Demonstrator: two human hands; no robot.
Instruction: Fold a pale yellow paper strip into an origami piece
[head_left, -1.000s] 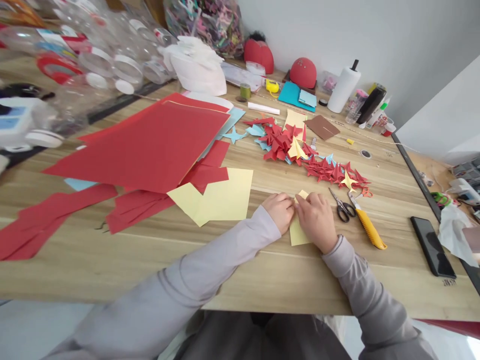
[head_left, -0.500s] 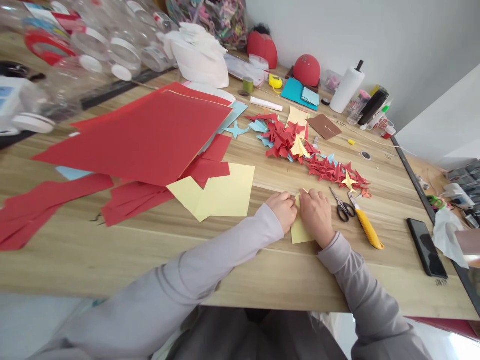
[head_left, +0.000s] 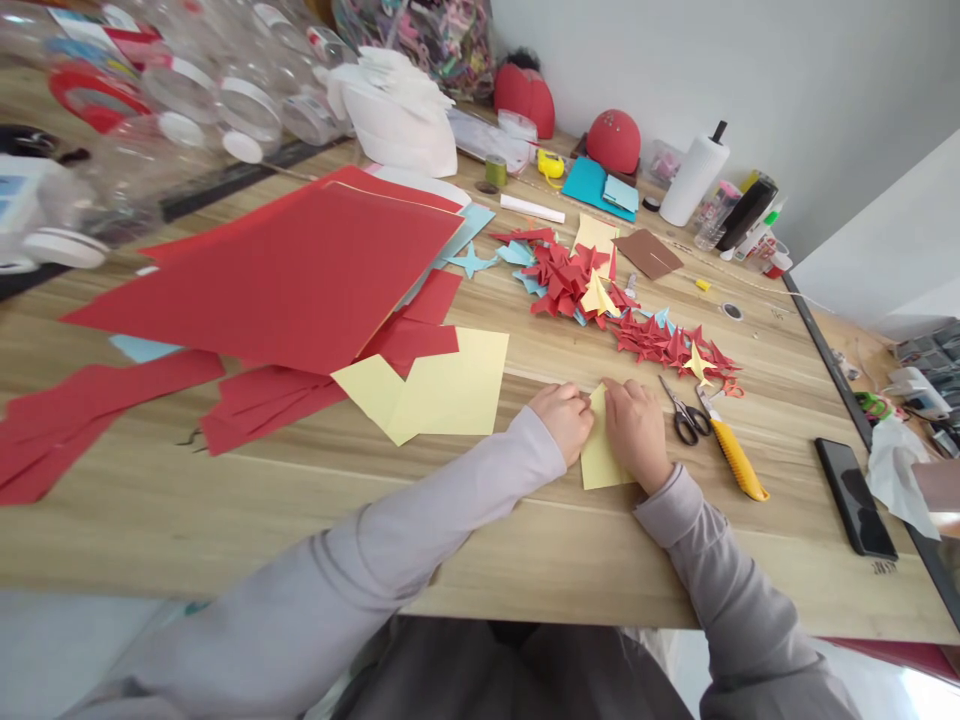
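Observation:
A small piece of yellow paper (head_left: 601, 458) lies on the wooden table between my two hands. My left hand (head_left: 564, 422) has its fingers curled in at the paper's left edge. On the opposite side my right hand (head_left: 636, 430) bends its fingers over the paper's upper right part and covers it. Just right of that hand are black-handled scissors (head_left: 688, 420) and a yellow utility knife (head_left: 736, 455). To the left of my hands lie larger yellow sheets (head_left: 461, 390), and beyond my hands folded red paper stars (head_left: 664, 340) form a heap.
Large red sheets (head_left: 300, 270) and red strips (head_left: 97, 400) cover the left side. Clear plastic bottles (head_left: 247, 100) crowd the back left. A black phone (head_left: 855, 497) lies near the right edge, beside another person's arm (head_left: 937, 485). A white roll (head_left: 696, 180) stands by the wall.
My right hand has shifted slightly right along the yellow paper, uncovering a little more of it. My left hand stays nearly in place.

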